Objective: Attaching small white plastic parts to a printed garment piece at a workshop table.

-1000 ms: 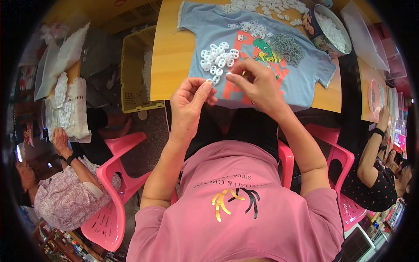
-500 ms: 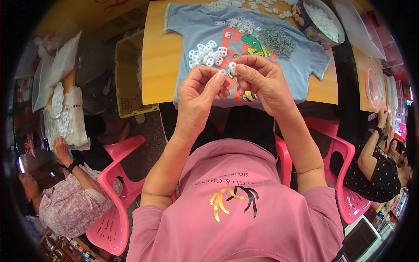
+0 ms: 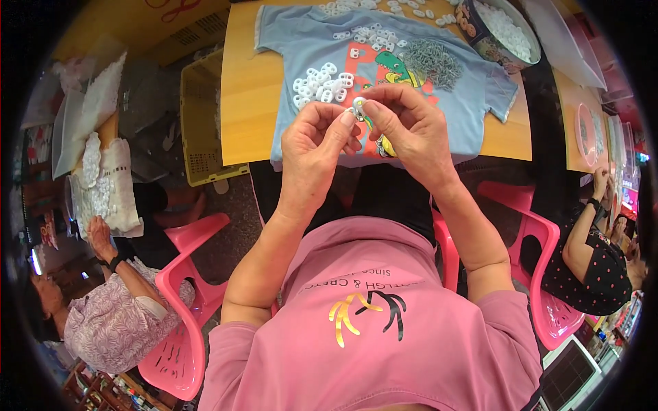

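Observation:
Over the near part of a blue T-shirt point(image 3: 295, 38), my two hands meet fingertip to fingertip. My right hand point(image 3: 417, 133) pinches a white oval plastic piece point(image 3: 359, 102) between thumb and forefinger. Against it, my left hand point(image 3: 308, 147) is closed in a pinch on a small whitish part, mostly hidden by the thumb. Just beyond my left fingers lies a pile of white two-holed plastic pieces point(image 3: 322, 85). Smaller white two-holed pieces point(image 3: 375, 37) are spread further back. To their right sits a heap of small grey metal springs point(image 3: 436, 63).
The shirt covers a wooden table point(image 3: 240, 103). A round tub point(image 3: 474, 42) of white pieces stands at the back right, loose ovals beside it. A yellow crate point(image 3: 199, 175) is left of the table. People sit on pink chairs point(image 3: 179, 349) at both sides.
My right hand has shifted slightly left, bringing its white oval piece up against the part in my left fingers. The oval has turned and shows less of its face.

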`<state>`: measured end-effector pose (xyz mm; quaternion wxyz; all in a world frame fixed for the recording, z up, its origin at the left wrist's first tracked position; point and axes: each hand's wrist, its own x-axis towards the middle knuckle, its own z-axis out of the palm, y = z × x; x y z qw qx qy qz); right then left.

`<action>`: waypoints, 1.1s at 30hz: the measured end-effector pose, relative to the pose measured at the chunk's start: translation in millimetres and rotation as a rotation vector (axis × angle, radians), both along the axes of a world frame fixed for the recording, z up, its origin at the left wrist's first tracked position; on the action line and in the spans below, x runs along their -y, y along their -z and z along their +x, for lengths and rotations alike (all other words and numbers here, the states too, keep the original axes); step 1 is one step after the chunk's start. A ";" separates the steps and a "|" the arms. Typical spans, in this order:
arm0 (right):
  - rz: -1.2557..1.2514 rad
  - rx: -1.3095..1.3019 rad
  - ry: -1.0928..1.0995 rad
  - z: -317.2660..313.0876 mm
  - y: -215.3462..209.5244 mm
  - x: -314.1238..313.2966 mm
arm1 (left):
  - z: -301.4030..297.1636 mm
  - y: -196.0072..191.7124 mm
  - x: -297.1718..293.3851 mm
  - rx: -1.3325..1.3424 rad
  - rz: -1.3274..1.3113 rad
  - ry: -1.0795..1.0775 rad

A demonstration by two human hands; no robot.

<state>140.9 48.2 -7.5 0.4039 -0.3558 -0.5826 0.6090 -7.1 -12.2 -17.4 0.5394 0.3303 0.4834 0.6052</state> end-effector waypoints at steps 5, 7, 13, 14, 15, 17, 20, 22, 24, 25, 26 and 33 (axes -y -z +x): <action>-0.030 -0.036 0.004 -4.3 4.4 7.0 | 5.3 -0.6 0.9 0.088 0.006 -0.032; -0.009 -0.074 0.014 -7.3 5.5 9.0 | 6.8 -0.6 0.9 0.107 0.001 -0.065; 0.020 -0.135 0.091 -13.4 10.9 12.3 | 12.2 0.6 -0.7 0.089 0.060 -0.095; 0.008 -0.134 0.072 -13.2 12.7 11.4 | 11.9 1.7 -0.5 0.089 0.061 -0.093; -0.005 -0.134 0.052 -13.2 13.7 10.4 | 10.6 3.7 0.3 0.062 0.071 -0.089; -0.063 -0.150 0.014 -10.1 13.6 5.9 | 6.9 6.6 2.5 0.034 0.083 -0.082; -0.227 -0.222 -0.067 -5.7 7.3 2.6 | 3.5 10.1 5.9 -0.106 0.107 -0.046; -0.330 -0.280 -0.104 -4.3 5.1 3.6 | 4.0 12.3 6.7 -0.034 0.232 -0.013; -0.395 -0.398 -0.153 -6.1 6.4 5.4 | -1.5 20.0 6.4 -0.126 0.283 0.011; -0.389 -0.399 -0.145 -7.6 6.2 7.4 | -4.2 23.3 5.6 -0.218 0.333 0.027; -0.461 -0.424 -0.170 -9.8 5.7 10.4 | -5.5 25.9 5.8 -0.216 0.338 0.036; -0.606 -0.564 -0.282 -22.0 8.5 20.2 | -8.0 20.1 19.6 0.119 0.213 0.108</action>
